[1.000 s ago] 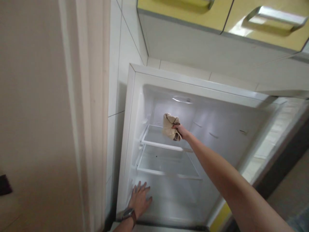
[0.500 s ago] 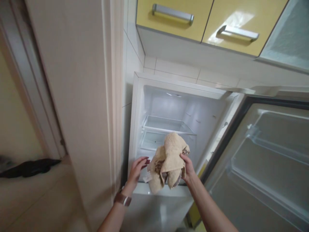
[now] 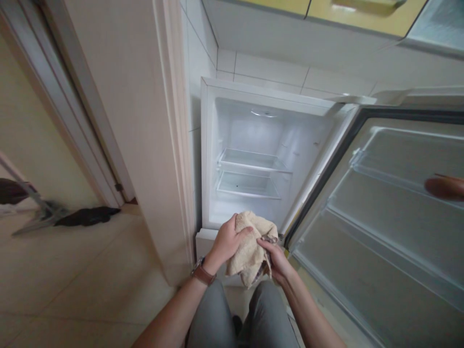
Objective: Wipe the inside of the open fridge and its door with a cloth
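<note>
A crumpled beige cloth [image 3: 249,246] is held low in front of an open white fridge [image 3: 208,159]. My left hand [image 3: 226,240], with a brown watch on its wrist, curls over the cloth's top left. My right hand [image 3: 274,256] grips the cloth from the right side. Both hands are closed on it, just in front of the fridge's bottom edge. Inside the fridge two clear shelves [image 3: 250,166] sit bare.
The fridge door [image 3: 384,232] stands open to the right, with bare door racks. A reddish-brown object [image 3: 444,187] shows at the right edge. Yellow cupboards [image 3: 326,7] hang above. A wall and door frame [image 3: 145,121] stand left; a dark cloth [image 3: 87,216] and mop lie on the floor.
My right hand pulled the cloth out of the fridge and down. My left hand left the fridge floor and closed on the cloth. The view backed away and dropped.
</note>
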{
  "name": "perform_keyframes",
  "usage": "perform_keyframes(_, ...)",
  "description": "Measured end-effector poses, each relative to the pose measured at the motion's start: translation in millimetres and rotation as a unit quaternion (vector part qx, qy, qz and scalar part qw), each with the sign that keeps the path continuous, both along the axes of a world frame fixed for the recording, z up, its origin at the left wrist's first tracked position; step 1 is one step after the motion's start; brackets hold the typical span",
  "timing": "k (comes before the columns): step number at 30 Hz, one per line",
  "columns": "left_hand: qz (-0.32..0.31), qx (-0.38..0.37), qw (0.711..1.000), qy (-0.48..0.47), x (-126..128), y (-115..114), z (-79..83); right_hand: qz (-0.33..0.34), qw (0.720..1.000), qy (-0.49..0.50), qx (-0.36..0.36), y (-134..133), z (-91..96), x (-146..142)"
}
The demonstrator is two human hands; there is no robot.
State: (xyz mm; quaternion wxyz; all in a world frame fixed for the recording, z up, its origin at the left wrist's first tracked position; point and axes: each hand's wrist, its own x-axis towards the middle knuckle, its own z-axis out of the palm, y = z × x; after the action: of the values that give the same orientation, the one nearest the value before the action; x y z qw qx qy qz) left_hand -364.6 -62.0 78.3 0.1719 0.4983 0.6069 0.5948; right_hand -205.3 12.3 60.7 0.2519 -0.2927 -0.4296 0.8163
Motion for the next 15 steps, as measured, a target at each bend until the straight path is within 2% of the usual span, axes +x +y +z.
perform_keyframes(6, -0.040, 0.003, 0.999, -0.005, 1, -7, -3.0, -0.026, 1.000, 0.004, -0.005, -5, 3.1, 17)
perform_keyframes(12, 0.016, -0.037, 0.999, -0.003, 11, -9, -9.1, -0.030, 0.998, 0.001, -0.055, -7, -7.4, 19)
perform_keyframes(15, 0.017, -0.058, 0.998, -0.016, 13, -9, -14.1, -0.016, 0.998, -0.003, -0.068, -8, -13.3, 20)
